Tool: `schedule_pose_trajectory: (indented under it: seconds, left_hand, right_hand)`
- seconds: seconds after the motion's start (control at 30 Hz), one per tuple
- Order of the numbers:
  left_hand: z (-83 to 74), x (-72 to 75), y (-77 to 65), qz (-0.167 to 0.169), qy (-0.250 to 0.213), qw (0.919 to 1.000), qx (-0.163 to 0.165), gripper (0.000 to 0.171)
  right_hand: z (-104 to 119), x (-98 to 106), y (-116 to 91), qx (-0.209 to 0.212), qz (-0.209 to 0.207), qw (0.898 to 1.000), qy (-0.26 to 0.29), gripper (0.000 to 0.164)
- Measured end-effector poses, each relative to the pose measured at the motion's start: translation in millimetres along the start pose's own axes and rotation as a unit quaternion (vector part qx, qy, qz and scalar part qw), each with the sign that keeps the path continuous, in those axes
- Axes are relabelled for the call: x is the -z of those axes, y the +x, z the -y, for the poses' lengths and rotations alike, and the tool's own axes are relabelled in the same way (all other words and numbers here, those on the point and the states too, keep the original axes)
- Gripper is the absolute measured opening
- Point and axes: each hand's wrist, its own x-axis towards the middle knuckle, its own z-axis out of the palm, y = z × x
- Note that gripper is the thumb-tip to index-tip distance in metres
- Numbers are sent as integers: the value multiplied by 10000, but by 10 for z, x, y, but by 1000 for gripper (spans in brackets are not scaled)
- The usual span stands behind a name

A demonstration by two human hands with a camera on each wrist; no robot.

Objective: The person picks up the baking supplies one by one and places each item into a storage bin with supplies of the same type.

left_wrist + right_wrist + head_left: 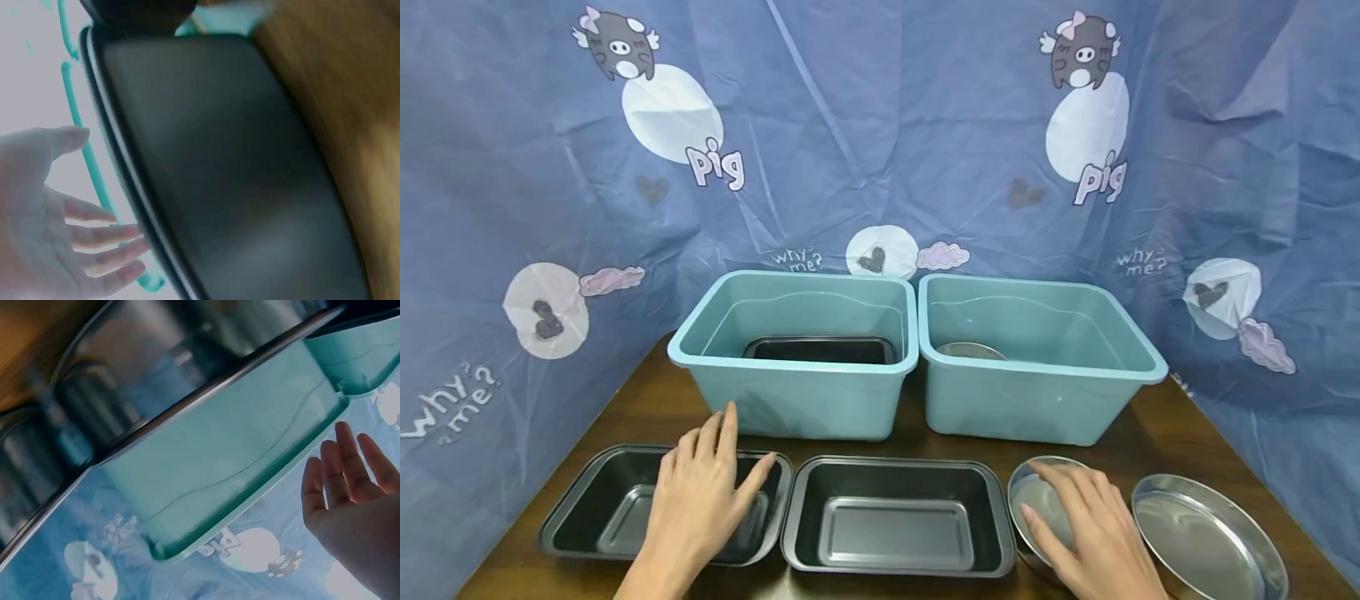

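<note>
My left hand (698, 492) hovers over the left dark loaf pan (625, 510), its fingers fairly straight and the thumb spread to the right. In the left wrist view that hand (69, 219) appears beside the pan's dark outer wall (231, 169), holding nothing. Above a small round metal tin (1037, 492) is my right hand (1093, 525), which overlaps the tin's right side in the head view. The right wrist view shows this hand (350, 487) with loosely extended fingers and nothing in them. A second dark loaf pan (895, 533) sits between the hands.
A larger round metal pan (1206, 533) lies at the far right. Behind stand two turquoise bins: the left bin (797, 404) has a dark pan (820, 350) inside, the right bin (1015, 408) a round metal tin (970, 351). A blue printed cloth (880, 125) hangs behind the wooden table (640, 408).
</note>
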Motion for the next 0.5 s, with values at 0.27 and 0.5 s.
schedule_pose_trajectory:
  seconds: [0.27,0.5]
  left_hand:
    - [248,199,142,-96,-1560,9821,1054,64]
    - [476,243,228,-1024,-2645,9484,1420,48]
  right_hand:
    - [211,-46,86,-526,-296,9919,1120,43]
    - [360,-105,145,-1190,-11,9762,1811,26]
